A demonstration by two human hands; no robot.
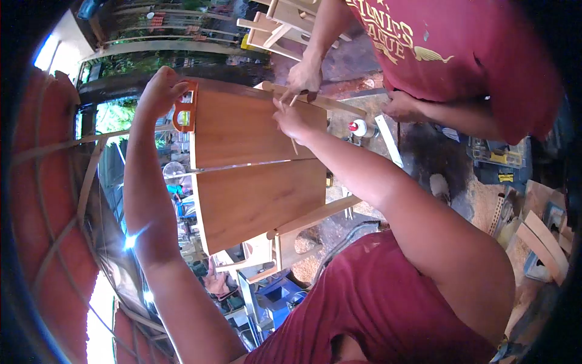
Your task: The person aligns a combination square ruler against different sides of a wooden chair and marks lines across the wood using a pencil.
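My left hand (160, 92) is closed at the upper left corner of a brown wooden panel (254, 124), with its thumb against an orange piece with cut-out openings (185, 109), like a tool handle. Some of its fingers are hidden. Over the same panel, my right hand (292, 123) pinches a thin, light stick (295, 147), pencil-like in shape. A narrow gap separates this panel from a second brown panel (264, 203) nearer my body. Pale wooden rails (315, 216) run beside the panels.
Opposite me, a person in a red shirt rests one hand (305, 76) by the far rail; their other hand (403, 107) is further right. A white bottle (359, 127) and a white strip (389, 141) lie beyond. Tool cases (498, 155) and wood offcuts (542, 242) are at right.
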